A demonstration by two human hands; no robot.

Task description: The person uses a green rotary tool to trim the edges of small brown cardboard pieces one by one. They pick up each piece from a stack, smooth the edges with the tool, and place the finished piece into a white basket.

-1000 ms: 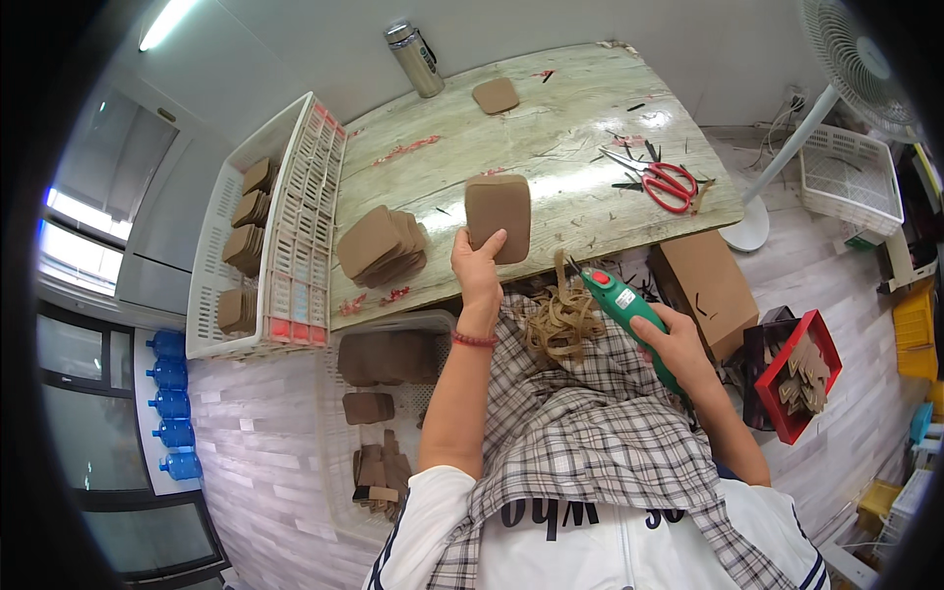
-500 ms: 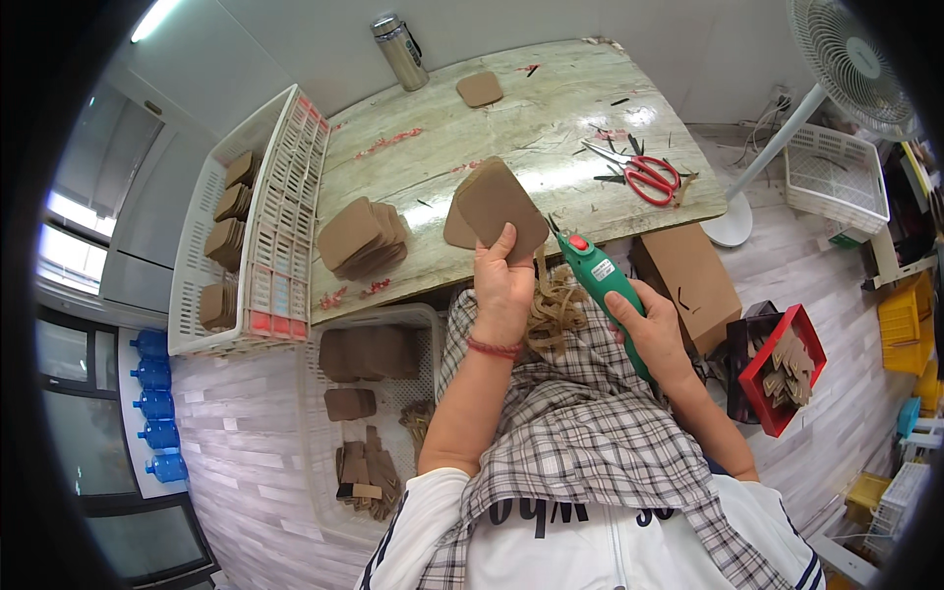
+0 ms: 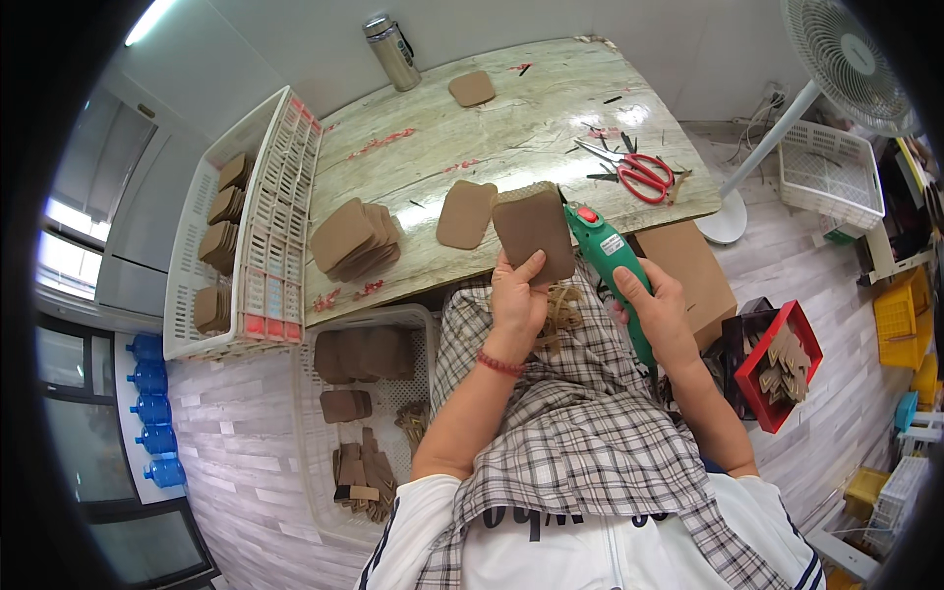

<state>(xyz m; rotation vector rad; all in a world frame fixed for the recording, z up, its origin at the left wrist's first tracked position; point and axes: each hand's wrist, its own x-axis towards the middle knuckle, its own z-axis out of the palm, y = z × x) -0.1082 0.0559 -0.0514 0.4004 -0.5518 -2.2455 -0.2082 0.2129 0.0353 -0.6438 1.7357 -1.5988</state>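
Left hand grips brown leather piece by its near edge; right hand closed around green electric cutter, tip touching piece's right edge.

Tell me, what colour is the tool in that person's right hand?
Green, with a red button near its tip: the handheld tool in the right hand, seen in the head view.

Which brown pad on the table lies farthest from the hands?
The single brown pad at the table's far edge, beside the metal flask. The other single pad and the fanned stack lie much nearer the left hand.
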